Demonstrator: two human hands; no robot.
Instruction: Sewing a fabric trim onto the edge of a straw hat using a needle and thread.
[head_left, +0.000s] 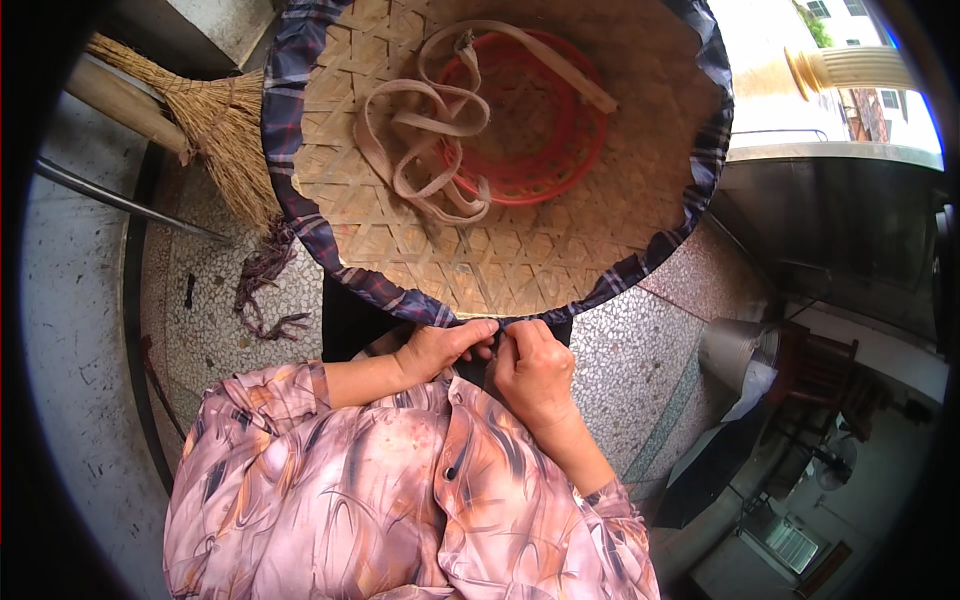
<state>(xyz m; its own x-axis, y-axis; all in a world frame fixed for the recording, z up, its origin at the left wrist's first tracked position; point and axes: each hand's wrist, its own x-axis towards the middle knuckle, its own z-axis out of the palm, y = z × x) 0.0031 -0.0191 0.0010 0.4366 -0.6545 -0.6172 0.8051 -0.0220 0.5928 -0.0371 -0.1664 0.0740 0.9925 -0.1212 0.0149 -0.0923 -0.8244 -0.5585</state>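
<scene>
A big round woven bamboo tray (pixel 380 240) is in front of me, its rim wrapped in dark blue checked cloth edging (pixel 640 262). At the near rim my left hand (pixel 435 352) pinches the cloth edging between thumb and fingers. Right beside it my right hand (pixel 537 368) is closed in a pinch against the same edging; whatever its fingertips hold is hidden or too small to name. Inside the tray lie a red plastic basket (pixel 580 150) and a long pale fabric strap (pixel 440 185), loosely looped and partly over the red basket.
A straw broom (pixel 225 130) leans at the left, near a metal rod (pixel 130 198). Dark cloth strips (pixel 262 285) lie on the speckled floor (pixel 620 350). At the right are a metal bucket (pixel 730 348), a dark red wooden chair (pixel 815 365) and a fan (pixel 838 465).
</scene>
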